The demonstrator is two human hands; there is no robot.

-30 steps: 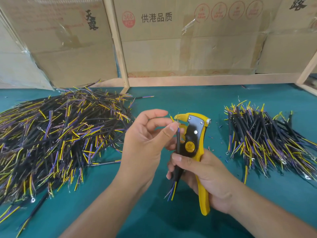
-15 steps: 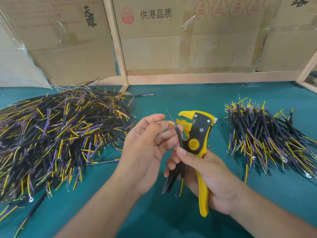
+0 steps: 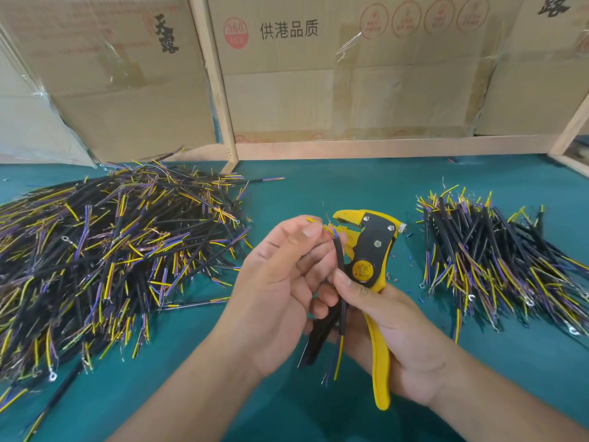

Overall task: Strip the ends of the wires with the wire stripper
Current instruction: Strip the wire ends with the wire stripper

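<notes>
Left hand: pinches cable wire at stripper head.
Right hand: grips stripper handles.
Around: big wire heap left, smaller pile right, cartons far.

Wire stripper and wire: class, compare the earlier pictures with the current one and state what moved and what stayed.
The left hand has drawn the yellow wire end leftward out of the wire stripper head, which now tilts right in the right hand. Both wire piles stayed put.
</notes>
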